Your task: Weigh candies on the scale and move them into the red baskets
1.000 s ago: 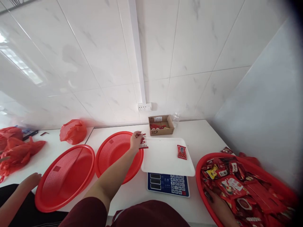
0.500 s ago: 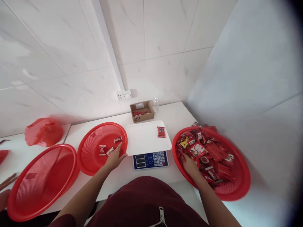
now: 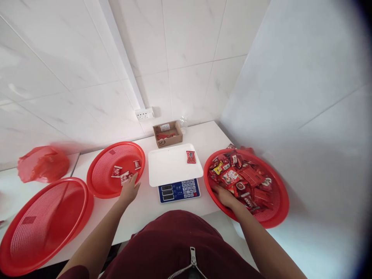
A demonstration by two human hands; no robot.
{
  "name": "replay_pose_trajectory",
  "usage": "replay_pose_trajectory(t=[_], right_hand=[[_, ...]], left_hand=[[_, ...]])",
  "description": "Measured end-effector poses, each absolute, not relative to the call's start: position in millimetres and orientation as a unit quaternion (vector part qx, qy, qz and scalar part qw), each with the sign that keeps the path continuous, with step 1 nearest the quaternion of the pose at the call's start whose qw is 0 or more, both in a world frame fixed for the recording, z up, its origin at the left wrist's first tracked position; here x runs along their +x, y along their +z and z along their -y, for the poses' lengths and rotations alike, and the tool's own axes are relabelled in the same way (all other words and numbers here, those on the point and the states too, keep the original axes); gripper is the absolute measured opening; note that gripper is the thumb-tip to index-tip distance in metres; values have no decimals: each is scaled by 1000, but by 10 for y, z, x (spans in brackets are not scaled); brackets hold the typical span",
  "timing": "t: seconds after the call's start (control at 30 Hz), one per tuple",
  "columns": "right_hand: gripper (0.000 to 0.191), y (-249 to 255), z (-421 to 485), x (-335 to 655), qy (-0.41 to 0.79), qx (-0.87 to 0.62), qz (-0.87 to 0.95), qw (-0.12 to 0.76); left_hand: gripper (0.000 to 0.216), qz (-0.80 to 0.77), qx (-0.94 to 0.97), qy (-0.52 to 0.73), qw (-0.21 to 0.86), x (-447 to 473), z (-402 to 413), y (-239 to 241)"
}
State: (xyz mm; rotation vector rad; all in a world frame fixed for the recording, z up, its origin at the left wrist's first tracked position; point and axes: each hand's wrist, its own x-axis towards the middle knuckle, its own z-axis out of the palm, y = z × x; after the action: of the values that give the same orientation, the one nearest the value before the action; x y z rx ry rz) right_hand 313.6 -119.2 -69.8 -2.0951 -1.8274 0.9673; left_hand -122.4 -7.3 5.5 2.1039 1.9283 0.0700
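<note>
My left hand (image 3: 129, 189) lies open at the near right rim of a red mesh basket (image 3: 99, 182), fingers stretched toward three small red-and-white packets (image 3: 125, 176) inside it. My right hand (image 3: 224, 195) rests in a second red basket (image 3: 280, 209), heaped with several red snack packets (image 3: 242, 178); its fingers are among the packets and I cannot see what they hold. Between the baskets stands a scale (image 3: 178, 190) with a white pan (image 3: 168, 168). One red packet (image 3: 191, 156) lies on the pan's far right.
A larger red mesh basket (image 3: 43, 224) sits at the near left. A small cardboard box (image 3: 167, 133) with red items stands by the wall under a socket (image 3: 144, 114). A red plastic bag (image 3: 42, 163) lies at the far left. A white wall closes the right side.
My left hand let go of the small packets into the middle basket and has drawn back to its rim. The view has swung right and down; my right hand stays in the full basket.
</note>
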Motion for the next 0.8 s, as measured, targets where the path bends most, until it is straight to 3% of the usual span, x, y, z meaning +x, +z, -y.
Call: replay_pose_trajectory(t=[0.13,0.3,0.5,0.8], right_hand=[[51,-777,1085,3134,304,-722,612,106],[61,-925,804,3052,279,-757,584,89],[54,-883,925,3131,276,-734,615,79],[59,-825,1108,3098,262,-746,610,50]], left_hand=[[49,-644,752,122,74,-1128,132,-53],[49,-585,786,183,81,-836,164,-43],[49,-544,811,193,102,-670,251,-35],[48,-539,813,170,143,-624,291,-81]])
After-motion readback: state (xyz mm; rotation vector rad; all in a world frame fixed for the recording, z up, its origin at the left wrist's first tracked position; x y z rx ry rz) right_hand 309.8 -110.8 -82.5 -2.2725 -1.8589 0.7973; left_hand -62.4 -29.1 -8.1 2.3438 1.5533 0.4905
